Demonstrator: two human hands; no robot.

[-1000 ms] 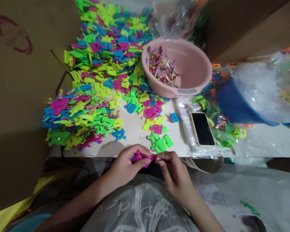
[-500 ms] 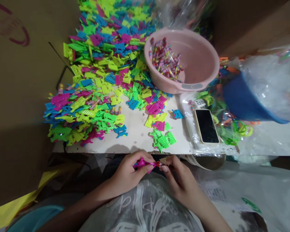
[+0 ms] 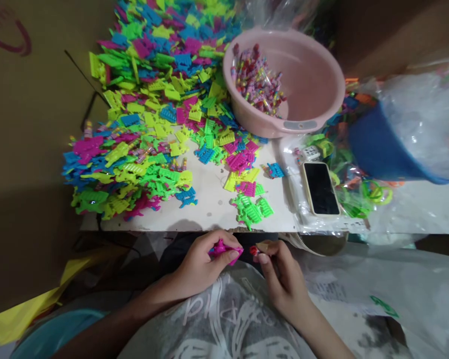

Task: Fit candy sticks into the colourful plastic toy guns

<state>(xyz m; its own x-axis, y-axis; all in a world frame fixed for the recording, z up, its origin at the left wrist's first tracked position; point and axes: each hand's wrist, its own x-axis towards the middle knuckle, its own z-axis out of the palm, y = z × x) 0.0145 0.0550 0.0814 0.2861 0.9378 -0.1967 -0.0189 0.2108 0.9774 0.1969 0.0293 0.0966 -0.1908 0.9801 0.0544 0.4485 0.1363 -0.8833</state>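
Observation:
A magenta plastic piece (image 3: 221, 246) is pinched between the thumb and fingers of my left hand (image 3: 205, 259), just below the table's front edge. To its right, my right hand (image 3: 282, 271) grips a small red-tipped piece (image 3: 253, 250) between thumb and forefinger. A narrow gap separates the two pieces. Beyond my hands, bright green comb-like pieces (image 3: 249, 209) lie near the edge of the white table (image 3: 209, 219). A pile of green, yellow, blue and magenta pieces (image 3: 134, 169) is at the left.
A pink basin (image 3: 307, 80) holds many small red-tipped pieces (image 3: 256, 82). Right of it are a phone (image 3: 321, 188) on clear plastic, a blue container (image 3: 381, 144) and plastic bags. Cardboard (image 3: 33, 164) rises at the left.
My right hand has moved a little to the right, drawing the red-tipped piece away from the magenta piece. The view has shifted slightly, with the table appearing higher.

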